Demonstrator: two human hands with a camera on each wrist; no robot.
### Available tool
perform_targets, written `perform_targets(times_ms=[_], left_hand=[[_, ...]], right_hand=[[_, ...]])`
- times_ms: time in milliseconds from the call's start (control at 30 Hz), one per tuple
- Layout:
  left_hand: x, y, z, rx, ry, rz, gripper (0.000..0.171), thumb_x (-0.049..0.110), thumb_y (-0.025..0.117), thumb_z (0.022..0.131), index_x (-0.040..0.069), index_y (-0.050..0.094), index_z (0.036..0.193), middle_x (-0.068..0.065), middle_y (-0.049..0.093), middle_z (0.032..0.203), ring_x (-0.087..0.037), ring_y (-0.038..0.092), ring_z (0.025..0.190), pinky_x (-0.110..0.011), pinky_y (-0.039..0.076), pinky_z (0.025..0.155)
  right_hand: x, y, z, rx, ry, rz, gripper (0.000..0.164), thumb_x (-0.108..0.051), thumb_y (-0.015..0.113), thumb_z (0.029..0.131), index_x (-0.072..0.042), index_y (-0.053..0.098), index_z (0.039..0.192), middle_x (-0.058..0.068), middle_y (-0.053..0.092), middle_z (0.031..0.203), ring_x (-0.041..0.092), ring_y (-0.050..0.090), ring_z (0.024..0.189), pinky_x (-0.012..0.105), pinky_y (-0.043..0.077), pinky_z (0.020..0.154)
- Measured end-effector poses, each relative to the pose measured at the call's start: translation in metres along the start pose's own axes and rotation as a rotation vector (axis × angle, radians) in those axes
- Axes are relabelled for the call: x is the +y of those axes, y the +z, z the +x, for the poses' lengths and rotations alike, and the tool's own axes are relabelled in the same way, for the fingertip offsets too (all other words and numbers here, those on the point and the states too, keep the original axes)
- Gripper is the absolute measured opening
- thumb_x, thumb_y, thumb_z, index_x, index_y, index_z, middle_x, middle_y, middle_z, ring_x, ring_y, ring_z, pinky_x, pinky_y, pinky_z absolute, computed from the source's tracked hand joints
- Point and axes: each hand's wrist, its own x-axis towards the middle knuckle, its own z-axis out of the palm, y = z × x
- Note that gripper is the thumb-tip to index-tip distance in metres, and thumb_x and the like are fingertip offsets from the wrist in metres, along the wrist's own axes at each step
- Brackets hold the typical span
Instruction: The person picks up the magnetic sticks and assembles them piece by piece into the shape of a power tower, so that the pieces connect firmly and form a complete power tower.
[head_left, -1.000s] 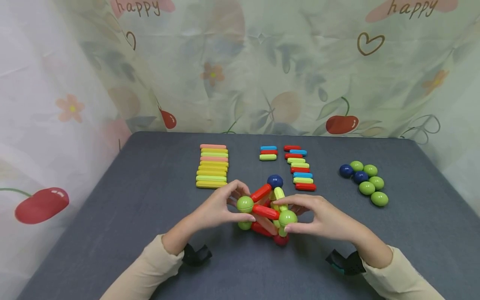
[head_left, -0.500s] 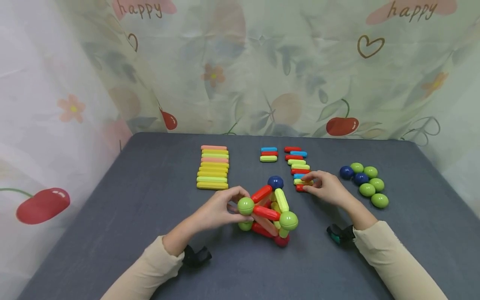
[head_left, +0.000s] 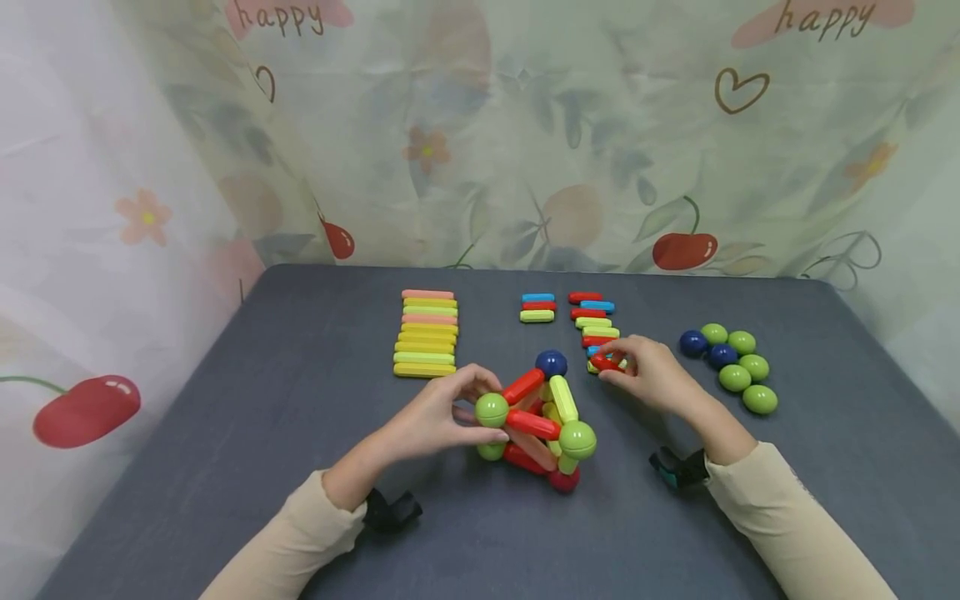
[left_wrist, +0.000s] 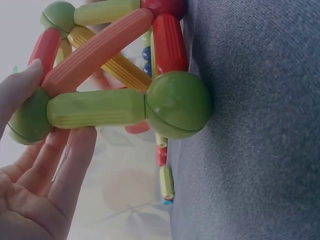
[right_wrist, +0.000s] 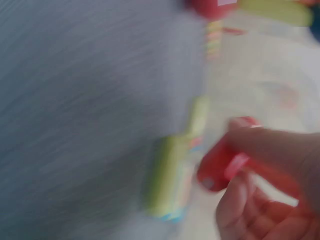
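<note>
My left hand (head_left: 438,415) grips a built frame of magnetic rods and balls (head_left: 533,425) at its left side, around the upper green ball (left_wrist: 31,117). The frame stands on the table, with red, yellow, green and salmon rods joining green, blue and red balls. In the left wrist view, a lower green ball (left_wrist: 178,104) sits at the table surface. To the right, my right hand (head_left: 654,373) pinches a short red rod (head_left: 604,362) just above the near end of the short-rod column (head_left: 600,332). The blurred right wrist view shows that rod between thumb and fingers.
Long yellow, green and salmon rods (head_left: 425,337) lie stacked in a column at the back left. A few short rods (head_left: 537,307) sit at the back middle. Loose green and blue balls (head_left: 734,378) are grouped at the right. A patterned cloth (head_left: 480,133) hangs behind the table.
My right hand has left the frame's right green ball, reached to the short-rod column, and lifted its nearest red rod. The left hand and frame have stayed nearly still.
</note>
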Motion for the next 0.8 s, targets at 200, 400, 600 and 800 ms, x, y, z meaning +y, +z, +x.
perform_targets(times_ms=[200, 400, 600, 800], left_hand=[[-0.001, 0.001, 0.002, 0.027, 0.018, -0.017, 0.041, 0.011, 0.079, 0.08, 0.008, 0.055, 0.113, -0.007, 0.063, 0.105, -0.017, 0.063, 0.094, -0.024, 0.056, 0.078], [-0.001, 0.002, 0.003, 0.027, 0.01, -0.038, 0.04, 0.011, 0.079, 0.08, 0.008, 0.055, 0.112, -0.006, 0.062, 0.105, -0.017, 0.063, 0.095, -0.024, 0.056, 0.079], [-0.003, 0.003, 0.004, 0.018, 0.013, -0.043, 0.039, 0.012, 0.079, 0.081, 0.008, 0.055, 0.112, -0.007, 0.062, 0.105, -0.016, 0.063, 0.094, -0.023, 0.056, 0.079], [-0.003, 0.004, 0.004, 0.036, 0.022, -0.033, 0.038, 0.011, 0.08, 0.079, 0.008, 0.056, 0.11, -0.006, 0.063, 0.103, -0.016, 0.063, 0.091, -0.023, 0.057, 0.076]], right_hand=[[-0.038, -0.016, 0.003, 0.163, -0.115, 0.341, 0.026, -0.006, 0.067, 0.09, 0.002, 0.061, 0.113, 0.016, 0.065, 0.104, 0.011, 0.064, 0.086, 0.018, 0.053, 0.072], [-0.056, -0.013, 0.003, 0.167, -0.2, 0.387, 0.025, -0.002, 0.07, 0.086, 0.0, 0.063, 0.11, 0.01, 0.067, 0.096, 0.002, 0.061, 0.082, 0.018, 0.052, 0.076], [-0.046, -0.012, 0.001, 0.13, -0.144, 0.373, 0.032, -0.007, 0.069, 0.089, -0.002, 0.061, 0.12, 0.012, 0.066, 0.11, 0.013, 0.064, 0.088, 0.021, 0.052, 0.079], [-0.007, -0.008, 0.004, 0.022, 0.001, 0.221, 0.026, -0.013, 0.063, 0.094, 0.001, 0.062, 0.115, 0.019, 0.066, 0.112, 0.031, 0.065, 0.093, 0.033, 0.054, 0.076]])
